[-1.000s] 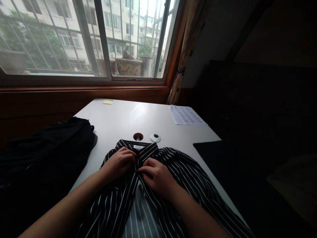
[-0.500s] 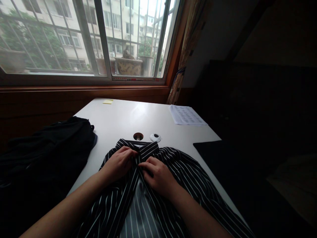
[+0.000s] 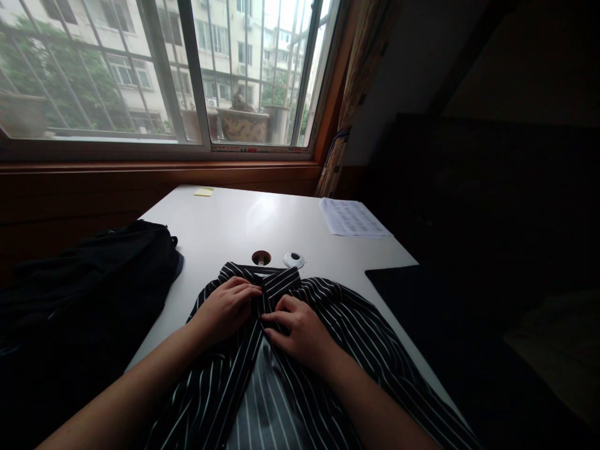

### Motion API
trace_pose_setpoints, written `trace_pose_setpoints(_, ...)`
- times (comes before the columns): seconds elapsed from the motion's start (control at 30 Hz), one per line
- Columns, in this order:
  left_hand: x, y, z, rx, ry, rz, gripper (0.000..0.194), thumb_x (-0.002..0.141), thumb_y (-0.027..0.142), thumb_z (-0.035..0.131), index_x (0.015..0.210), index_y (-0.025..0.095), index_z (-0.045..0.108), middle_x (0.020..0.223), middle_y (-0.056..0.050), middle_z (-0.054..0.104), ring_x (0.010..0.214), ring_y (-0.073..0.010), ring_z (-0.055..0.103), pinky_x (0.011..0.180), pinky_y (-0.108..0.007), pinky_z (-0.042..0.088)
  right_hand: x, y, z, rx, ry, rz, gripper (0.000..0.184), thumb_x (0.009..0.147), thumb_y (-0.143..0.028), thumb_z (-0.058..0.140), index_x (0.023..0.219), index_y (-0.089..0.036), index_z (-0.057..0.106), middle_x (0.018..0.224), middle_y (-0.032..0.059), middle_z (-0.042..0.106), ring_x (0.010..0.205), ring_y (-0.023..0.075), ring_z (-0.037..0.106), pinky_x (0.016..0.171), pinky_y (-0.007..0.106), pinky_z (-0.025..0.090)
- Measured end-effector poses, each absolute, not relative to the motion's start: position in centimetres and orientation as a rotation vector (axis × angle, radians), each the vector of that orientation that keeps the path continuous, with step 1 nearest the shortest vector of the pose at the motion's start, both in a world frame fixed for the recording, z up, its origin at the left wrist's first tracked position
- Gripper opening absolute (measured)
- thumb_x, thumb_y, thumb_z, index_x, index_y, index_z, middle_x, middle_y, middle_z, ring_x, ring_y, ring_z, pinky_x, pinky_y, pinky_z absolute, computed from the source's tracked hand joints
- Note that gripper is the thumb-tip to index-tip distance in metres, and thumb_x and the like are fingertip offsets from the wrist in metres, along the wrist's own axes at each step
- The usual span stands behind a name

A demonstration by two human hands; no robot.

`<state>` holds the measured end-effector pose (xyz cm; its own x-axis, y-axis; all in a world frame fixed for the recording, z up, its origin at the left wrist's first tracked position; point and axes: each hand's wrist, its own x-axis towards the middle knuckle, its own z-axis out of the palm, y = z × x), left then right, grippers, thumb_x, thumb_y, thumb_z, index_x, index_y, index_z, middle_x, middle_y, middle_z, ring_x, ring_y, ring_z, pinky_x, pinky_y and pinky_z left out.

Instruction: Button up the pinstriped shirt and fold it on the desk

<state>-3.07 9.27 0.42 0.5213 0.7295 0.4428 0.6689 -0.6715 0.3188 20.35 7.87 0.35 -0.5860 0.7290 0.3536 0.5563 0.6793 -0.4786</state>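
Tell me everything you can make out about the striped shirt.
The striped shirt is black with thin white stripes, in soft-looking, lightly creased cloth. It lies front up on the white table, its collar at the far end. The front edges meet near the collar and part lower down, baring a greyer striped inner face. The left hand and right hand touch the front just below the collar. The hem is out of view, and I can't make out any buttons.

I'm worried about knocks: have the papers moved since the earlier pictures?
No: the papers lie in the same place at the far right corner of the table.
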Motion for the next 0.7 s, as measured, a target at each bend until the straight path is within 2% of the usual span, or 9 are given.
trace_pose_setpoints(0.13,-3.11,9.28,0.46,2.652,1.199,0.832,0.038,0.082,0.000,0.054,0.111,0.022,0.067,0.123,-0.003,0.069,0.114,-0.0231,0.057,0.101,-0.044,0.052,20.35,7.87,0.45,-0.989,-2.358,0.452,0.024,0.084,-0.029,0.075,0.108,-0.027,0.074,0.095,0.0030,0.063,0.087,0.0186,0.060,0.081,0.034,0.050)
trace_pose_setpoints(0.33,-3.22,9.33,0.25,2.635,1.202,0.831,0.036,0.082,0.001,0.056,0.109,0.022,0.068,0.123,-0.002,0.070,0.114,-0.0235,0.057,0.101,-0.044,0.052,20.32,7.83,0.64,-1.020,-2.361,0.470,0.017,0.080,-0.022,0.077,0.096,-0.023,0.070,0.094,0.0024,0.063,0.089,0.0198,0.059,0.082,0.035,0.049)
trace_pose_setpoints(0.5,-3.24,9.32,0.21,2.629,1.193,0.838,0.036,0.082,0.001,0.058,0.108,0.022,0.069,0.122,-0.002,0.071,0.115,-0.0233,0.057,0.101,-0.044,0.053,20.26,7.68,0.83,-1.029,-2.388,0.462,0.031,0.085,-0.024,0.071,0.116,-0.026,0.068,0.099,0.0032,0.063,0.091,0.0200,0.059,0.083,0.036,0.048)
trace_pose_setpoints(0.7,-3.18,9.24,0.35,2.627,1.191,0.851,0.036,0.080,-0.001,0.057,0.106,0.021,0.071,0.121,-0.003,0.072,0.113,-0.0237,0.058,0.098,-0.044,0.054,20.31,7.68,0.97,-1.027,-2.426,0.481,0.026,0.086,-0.023,0.072,0.111,-0.027,0.070,0.099,0.0029,0.062,0.093,0.0204,0.058,0.082,0.035,0.046)
